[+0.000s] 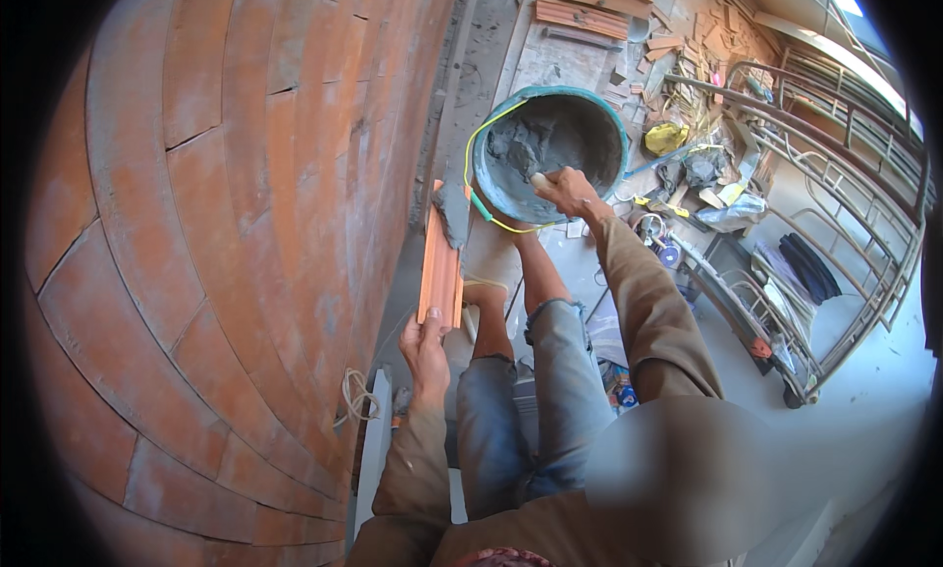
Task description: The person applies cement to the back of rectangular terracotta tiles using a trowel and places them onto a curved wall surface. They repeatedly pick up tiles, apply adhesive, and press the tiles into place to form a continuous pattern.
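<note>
My left hand is closed around the near end of a long, ridged orange clay tile. A lump of wet grey mortar lies along the far end of that tile. To the right, my right hand reaches over a round teal bucket and grips a trowel by its pale handle. Its blade cannot be told apart from the grey mortar inside the bucket. A yellow-green wire handle with a green grip hangs over the bucket's left side.
A wall of orange clay tiles rises close on my left. Stacked tiles lie beyond the bucket. Debris and a yellow bag are on the right, beside a metal tube frame on wheels. A looped cord hangs near my left forearm.
</note>
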Motion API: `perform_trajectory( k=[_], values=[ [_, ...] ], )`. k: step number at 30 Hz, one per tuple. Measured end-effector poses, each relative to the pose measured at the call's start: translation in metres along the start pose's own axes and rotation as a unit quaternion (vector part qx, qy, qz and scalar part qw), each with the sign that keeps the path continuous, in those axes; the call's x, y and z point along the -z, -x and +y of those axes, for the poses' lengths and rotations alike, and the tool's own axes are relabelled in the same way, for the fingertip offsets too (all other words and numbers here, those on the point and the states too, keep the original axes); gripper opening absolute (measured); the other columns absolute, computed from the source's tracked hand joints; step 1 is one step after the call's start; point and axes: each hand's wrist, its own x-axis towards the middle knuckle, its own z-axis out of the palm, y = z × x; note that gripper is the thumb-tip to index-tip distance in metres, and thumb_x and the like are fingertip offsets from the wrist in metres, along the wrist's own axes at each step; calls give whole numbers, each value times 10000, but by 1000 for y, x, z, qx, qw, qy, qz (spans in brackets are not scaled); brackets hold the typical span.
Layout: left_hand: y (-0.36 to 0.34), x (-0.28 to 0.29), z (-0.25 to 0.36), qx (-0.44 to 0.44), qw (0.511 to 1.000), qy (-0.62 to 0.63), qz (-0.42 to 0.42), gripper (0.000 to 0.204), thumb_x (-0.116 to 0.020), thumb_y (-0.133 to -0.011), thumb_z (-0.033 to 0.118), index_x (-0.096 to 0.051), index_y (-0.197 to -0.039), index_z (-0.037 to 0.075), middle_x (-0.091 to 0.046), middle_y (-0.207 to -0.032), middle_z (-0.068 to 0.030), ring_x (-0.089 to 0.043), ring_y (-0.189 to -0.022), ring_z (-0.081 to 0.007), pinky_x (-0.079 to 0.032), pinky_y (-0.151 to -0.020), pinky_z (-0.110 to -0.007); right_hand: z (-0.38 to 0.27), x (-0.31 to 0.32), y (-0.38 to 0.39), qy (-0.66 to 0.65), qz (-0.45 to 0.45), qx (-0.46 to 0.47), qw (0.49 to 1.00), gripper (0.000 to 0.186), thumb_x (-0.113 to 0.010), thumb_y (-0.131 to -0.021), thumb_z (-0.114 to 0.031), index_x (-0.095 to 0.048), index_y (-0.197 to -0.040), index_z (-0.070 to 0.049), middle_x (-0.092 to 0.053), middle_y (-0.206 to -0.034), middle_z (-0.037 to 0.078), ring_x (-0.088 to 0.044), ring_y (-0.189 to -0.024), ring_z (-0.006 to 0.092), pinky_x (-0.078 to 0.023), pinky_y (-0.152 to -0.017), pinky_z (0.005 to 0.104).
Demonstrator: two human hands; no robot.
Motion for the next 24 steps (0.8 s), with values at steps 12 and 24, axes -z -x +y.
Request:
perform_trajectory(
  k=[12,24],
  values=[
    [-36,-67,27,-6,999,53,8,225,-656,-975,210,-637,-1002,-13,-609,-856,-35,-589,-766,-116,-499,-739,-283,12,-75,141,-147,203,108,962,469,-614,-945,-241,-595,-1327,31,-705,-932,199,-697,-773,261,-554,-753,380],
    [-51,-140,85,-91,995,-12,-41,239,-650,-961,185,-651,-868,-36,-617,-782,-4,-521,-709,-65,-422,-612,-256,-13,-161,170,-108,353,239,898,547,-699,-863,-32,-455,-1349,18,-571,-1145,251,-626,-1038,399,-529,-850,435]
  ],
)
